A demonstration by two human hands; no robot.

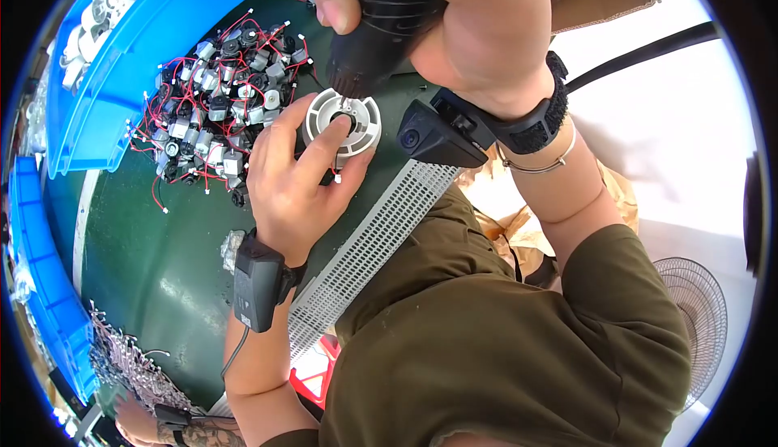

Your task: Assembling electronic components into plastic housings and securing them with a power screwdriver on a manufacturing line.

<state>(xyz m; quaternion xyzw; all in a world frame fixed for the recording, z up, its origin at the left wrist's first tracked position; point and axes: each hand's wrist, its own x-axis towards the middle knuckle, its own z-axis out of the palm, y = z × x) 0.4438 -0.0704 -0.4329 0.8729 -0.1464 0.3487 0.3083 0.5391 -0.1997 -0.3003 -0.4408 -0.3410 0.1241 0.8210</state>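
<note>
My left hand (293,178) is closed around a round white plastic housing (370,129), with a finger pressed on its dark centre. From above, my right hand (474,38) grips a black electric screwdriver (371,38). Its nose points down at the far side of the housing; the tip meets the inner part there, though the screw itself is too small to make out. Just left of the housing spreads a heap of small motors (215,106) with red wires and white plugs. A bit of red wire with a white plug hangs below the housing.
A blue bin (121,66) of white plastic parts stands at the far left, another blue bin (49,285) nearer. Bundled wires (134,362) and a co-worker's hand (136,421) are at lower left. A white perforated strip (373,248) edges the green table (162,260); a fan (693,309) stands right.
</note>
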